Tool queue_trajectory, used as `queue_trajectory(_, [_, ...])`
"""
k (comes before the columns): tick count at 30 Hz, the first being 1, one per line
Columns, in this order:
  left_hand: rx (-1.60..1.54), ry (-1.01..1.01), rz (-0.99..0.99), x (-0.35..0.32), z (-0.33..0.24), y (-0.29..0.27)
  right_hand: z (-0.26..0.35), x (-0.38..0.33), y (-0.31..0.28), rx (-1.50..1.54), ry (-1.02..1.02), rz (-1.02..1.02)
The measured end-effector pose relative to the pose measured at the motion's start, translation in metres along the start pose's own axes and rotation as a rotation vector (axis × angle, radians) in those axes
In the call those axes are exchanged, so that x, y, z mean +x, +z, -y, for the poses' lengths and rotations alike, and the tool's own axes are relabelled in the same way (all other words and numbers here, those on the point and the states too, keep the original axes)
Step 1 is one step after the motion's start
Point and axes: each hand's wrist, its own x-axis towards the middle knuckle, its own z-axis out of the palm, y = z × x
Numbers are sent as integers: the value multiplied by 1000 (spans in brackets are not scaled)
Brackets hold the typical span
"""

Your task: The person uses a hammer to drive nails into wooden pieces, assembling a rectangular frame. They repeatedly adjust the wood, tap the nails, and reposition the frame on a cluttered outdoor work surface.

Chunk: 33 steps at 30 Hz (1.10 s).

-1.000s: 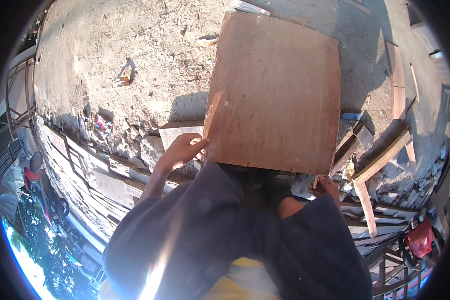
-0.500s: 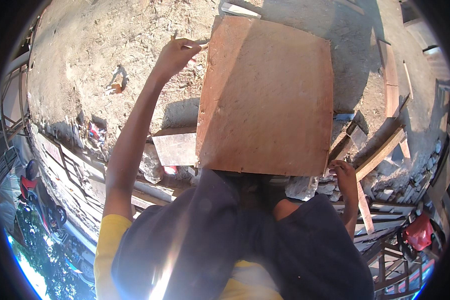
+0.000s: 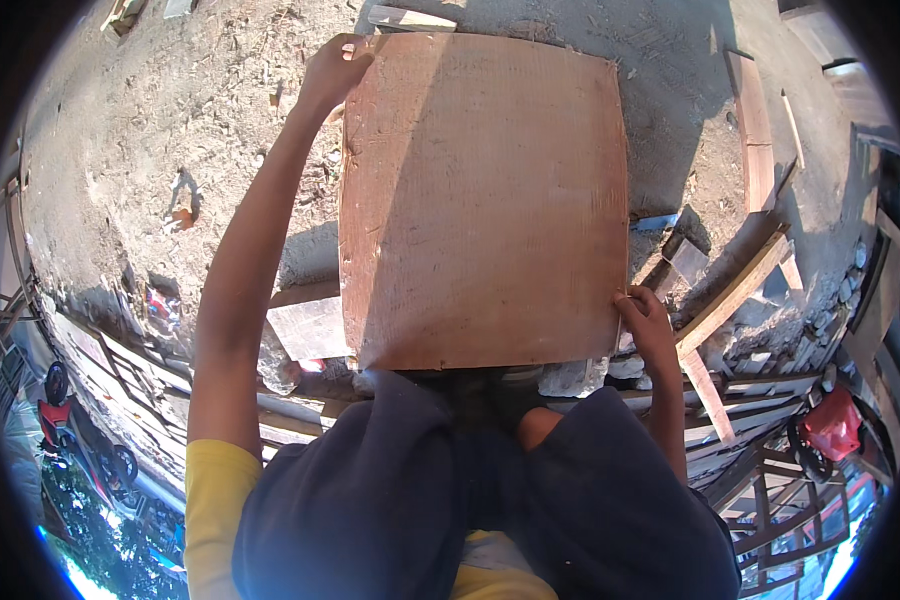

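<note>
A reddish-brown, nearly square plywood board lies flat before my knees, a diagonal shadow edge crossing its left part. My left hand is at its far left corner, fingers curled round the corner. Low on the right edge, my right hand pinches the board, thumb on the top face and the other fingers at the side. Whatever supports the board is mostly hidden beneath it.
A pale wood block sticks out beside the board's near left. To the right lie a long timber piece, a reddish plank and a thin stick. Another offcut rests beyond the far edge. A red bag is at far right.
My left hand has gone from just off the left edge to the far left corner. My right hand now grips the right edge. The board appears farther left in view.
</note>
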Motion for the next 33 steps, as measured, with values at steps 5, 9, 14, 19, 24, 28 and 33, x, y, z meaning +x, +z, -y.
queue_trajectory(5, [-23,6,-1,7,12,2,18,5,0,-8,13,67])
queue_trajectory(9, [-166,-98,45,8,6,3,4,17,6,40,-103,74])
queue_trajectory(14, [-245,-203,100,-2,-2,-5,0,15,16,218,-42,53])
queue_trajectory(19, [-253,-452,129,-75,-33,-32,2,18,5,229,-37,194])
queue_trajectory(24, [-374,-685,284,-208,-2,-68,13,-8,19,324,-46,370])
queue_trajectory(28, [-341,-842,90,-309,14,-86,21,-20,38,271,-42,457])
queue_trajectory(33, [-528,-1057,-338,-383,7,-82,13,-19,50,345,-94,448])
